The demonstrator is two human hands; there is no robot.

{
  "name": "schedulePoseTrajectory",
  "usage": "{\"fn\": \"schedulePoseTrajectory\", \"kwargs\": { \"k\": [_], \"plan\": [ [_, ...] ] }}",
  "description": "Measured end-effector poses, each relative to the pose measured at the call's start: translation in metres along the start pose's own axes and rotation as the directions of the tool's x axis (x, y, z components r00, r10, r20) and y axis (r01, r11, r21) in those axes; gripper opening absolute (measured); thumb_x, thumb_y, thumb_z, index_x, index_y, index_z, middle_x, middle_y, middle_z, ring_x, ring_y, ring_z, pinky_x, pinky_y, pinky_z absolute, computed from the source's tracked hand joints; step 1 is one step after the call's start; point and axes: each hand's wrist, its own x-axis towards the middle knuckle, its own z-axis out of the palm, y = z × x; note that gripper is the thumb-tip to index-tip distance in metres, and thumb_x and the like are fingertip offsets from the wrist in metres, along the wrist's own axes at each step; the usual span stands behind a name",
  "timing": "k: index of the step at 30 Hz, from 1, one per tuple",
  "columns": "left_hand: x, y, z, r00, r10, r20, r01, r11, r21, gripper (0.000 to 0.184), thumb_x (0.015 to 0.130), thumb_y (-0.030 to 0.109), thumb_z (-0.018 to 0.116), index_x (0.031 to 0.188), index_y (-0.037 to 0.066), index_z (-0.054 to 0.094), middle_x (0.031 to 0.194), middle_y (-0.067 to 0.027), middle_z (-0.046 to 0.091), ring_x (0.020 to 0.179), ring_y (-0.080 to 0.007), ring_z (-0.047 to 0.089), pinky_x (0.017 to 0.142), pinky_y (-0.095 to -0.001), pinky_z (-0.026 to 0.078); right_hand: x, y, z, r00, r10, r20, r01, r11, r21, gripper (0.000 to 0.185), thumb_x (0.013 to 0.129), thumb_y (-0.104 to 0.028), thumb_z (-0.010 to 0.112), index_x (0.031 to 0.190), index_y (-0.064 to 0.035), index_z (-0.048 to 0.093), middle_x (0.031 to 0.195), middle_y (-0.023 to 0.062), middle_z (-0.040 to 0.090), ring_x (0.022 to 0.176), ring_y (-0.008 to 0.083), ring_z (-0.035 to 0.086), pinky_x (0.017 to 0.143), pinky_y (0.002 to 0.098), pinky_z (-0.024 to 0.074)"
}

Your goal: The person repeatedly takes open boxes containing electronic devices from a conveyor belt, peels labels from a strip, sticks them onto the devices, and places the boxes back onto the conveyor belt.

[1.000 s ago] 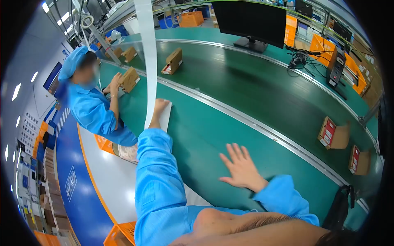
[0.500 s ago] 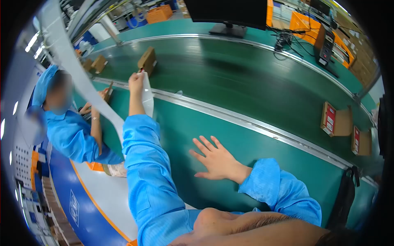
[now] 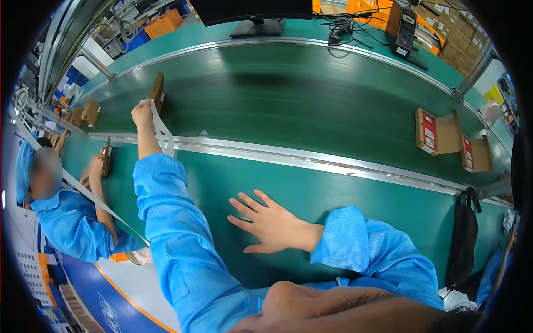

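Observation:
My left hand (image 3: 142,115) is stretched far forward over the metal rail (image 3: 233,149), its fingers closed on a long, thin white strip (image 3: 165,137). The strip hangs from the fist in a loop; its material I cannot make out. Just beyond that hand, a brown cardboard box (image 3: 157,90) stands on the dark green conveyor belt (image 3: 288,89). My right hand (image 3: 277,225) lies palm down on the green tabletop (image 3: 214,183), fingers spread, holding nothing.
Two open cardboard boxes with red contents, a larger one (image 3: 444,134) and a smaller one (image 3: 476,154), sit on the belt at right. A co-worker (image 3: 78,216) handles a box at left. A monitor (image 3: 258,11) stands behind; a black bag (image 3: 462,238) hangs right.
The view has turned, so the surroundings sit further left. My left hand still grips the strip, which now hangs narrower and more looped. The right hand stays flat on the table.

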Motion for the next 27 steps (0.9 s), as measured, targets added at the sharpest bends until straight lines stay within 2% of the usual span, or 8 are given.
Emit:
{"fn": "schedulePoseTrajectory", "kwargs": {
  "k": [6, 8, 12, 14, 17, 20, 23, 27],
  "plan": [
    [-0.073, 0.034, 0.024, 0.988, 0.151, -0.034, -0.142, 0.971, 0.191, 0.029, 0.076, 0.024, 0.064, 0.072, -0.005, 0.065, 0.063, -0.0133, 0.062, 0.059, -0.0209, 0.059, 0.060, -0.0352, 0.046, -0.001, 0.000, 0.007, 0.999, -0.012, -0.042, 0.010, 0.997, -0.070, 0.069, 0.082, -0.055, 0.047, 0.134, -0.0092, 0.039, 0.143, 0.0195, 0.025, 0.133, 0.0329, 0.022, 0.107, 0.0503, 0.0163],
    [-0.113, 0.055, 0.030, 0.991, 0.133, 0.000, -0.127, 0.947, 0.295, 0.025, 0.077, 0.021, 0.062, 0.073, -0.004, 0.066, 0.066, -0.0134, 0.063, 0.060, -0.0223, 0.059, 0.060, -0.0359, 0.046, 0.000, -0.001, 0.009, 0.998, -0.017, -0.059, 0.011, 0.996, -0.086, 0.069, 0.082, -0.055, 0.047, 0.133, -0.0098, 0.039, 0.143, 0.0192, 0.025, 0.133, 0.0327, 0.023, 0.107, 0.0504, 0.0171],
    [-0.223, 0.121, 0.024, 0.981, -0.046, 0.189, 0.017, 0.988, 0.155, 0.021, 0.078, 0.017, 0.059, 0.085, -0.002, 0.066, 0.071, -0.0124, 0.063, 0.061, -0.0229, 0.061, 0.059, -0.0374, 0.047, -0.005, -0.002, 0.016, 0.985, -0.055, -0.165, 0.034, 0.991, -0.129, 0.061, 0.084, -0.049, 0.046, 0.125, -0.0035, 0.047, 0.134, 0.0200, 0.037, 0.127, 0.0334, 0.032, 0.106, 0.0476, 0.0217],
    [-0.231, 0.098, 0.021, 0.930, -0.037, 0.366, -0.008, 0.993, 0.122, 0.019, 0.082, 0.013, 0.057, 0.084, -0.005, 0.063, 0.071, -0.0117, 0.062, 0.061, -0.0198, 0.060, 0.054, -0.0317, 0.047, -0.010, -0.004, 0.018, 0.965, -0.087, -0.249, 0.046, 0.985, -0.165, 0.050, 0.085, -0.040, 0.050, 0.115, 0.0004, 0.054, 0.125, 0.0201, 0.048, 0.120, 0.0328, 0.041, 0.103, 0.0444, 0.0277],
    [-0.321, 0.170, -0.010, 0.814, -0.150, 0.560, 0.209, 0.977, -0.041, 0.018, 0.086, 0.011, 0.052, 0.088, -0.004, 0.061, 0.072, -0.0099, 0.062, 0.059, -0.0162, 0.060, 0.050, -0.0283, 0.046, -0.032, -0.014, 0.028, 0.963, -0.048, -0.266, 0.011, 0.990, -0.138, 0.033, 0.079, -0.022, 0.053, 0.098, 0.0036, 0.060, 0.109, 0.0185, 0.058, 0.107, 0.0304, 0.052, 0.098, 0.0388, 0.0349],
    [-0.385, 0.200, -0.031, 0.704, -0.186, 0.685, 0.272, 0.962, -0.019, 0.020, 0.088, 0.013, 0.052, 0.090, -0.004, 0.061, 0.073, -0.0079, 0.063, 0.058, -0.0134, 0.059, 0.049, -0.0272, 0.046, -0.075, -0.031, 0.032, 0.845, -0.366, -0.390, 0.221, 0.903, -0.368, 0.029, 0.075, -0.015, 0.051, 0.093, 0.0040, 0.062, 0.102, 0.0183, 0.060, 0.102, 0.0281, 0.055, 0.096, 0.0355, 0.0379],
    [-0.443, 0.221, -0.046, 0.532, -0.203, 0.822, 0.323, 0.946, 0.025, 0.023, 0.089, 0.016, 0.054, 0.098, -0.003, 0.062, 0.080, -0.0077, 0.064, 0.063, -0.0114, 0.059, 0.054, -0.0250, 0.047, -0.112, -0.055, 0.021, 0.842, -0.407, -0.355, 0.210, 0.852, -0.480, 0.036, 0.075, -0.018, 0.050, 0.101, 0.0058, 0.059, 0.110, 0.0213, 0.057, 0.109, 0.0330, 0.051, 0.098, 0.0413, 0.0361],
    [-0.474, 0.224, -0.061, 0.394, -0.120, 0.911, 0.322, 0.946, -0.015, 0.027, 0.089, 0.015, 0.053, 0.107, -0.003, 0.061, 0.089, -0.0092, 0.065, 0.074, -0.0110, 0.060, 0.066, -0.0236, 0.048, -0.145, -0.074, 0.014, 0.885, 0.205, -0.419, -0.354, 0.879, -0.319, 0.049, 0.079, -0.024, 0.051, 0.118, 0.0052, 0.051, 0.129, 0.0262, 0.042, 0.123, 0.0448, 0.034, 0.097, 0.0577, 0.0296]
  ]
}}
